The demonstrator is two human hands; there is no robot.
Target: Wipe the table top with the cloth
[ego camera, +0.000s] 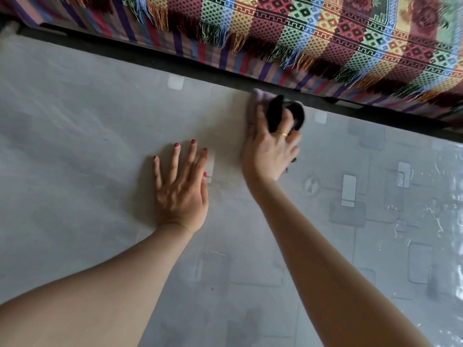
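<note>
The table top (82,136) is a pale grey glass surface that fills most of the head view. My right hand (269,149) presses a bunched cloth (258,103), mauve with black parts, against the glass close to the table's far dark edge. Much of the cloth is hidden under my fingers. My left hand (181,186) lies flat on the glass to the left of it, palm down, fingers spread, holding nothing.
A dark rim (175,62) runs along the table's far edge. Beyond it hangs a bright patterned blanket with fringe (325,41) over a striped cover. Through the glass at right, pale rectangular shapes (348,190) and reflections show.
</note>
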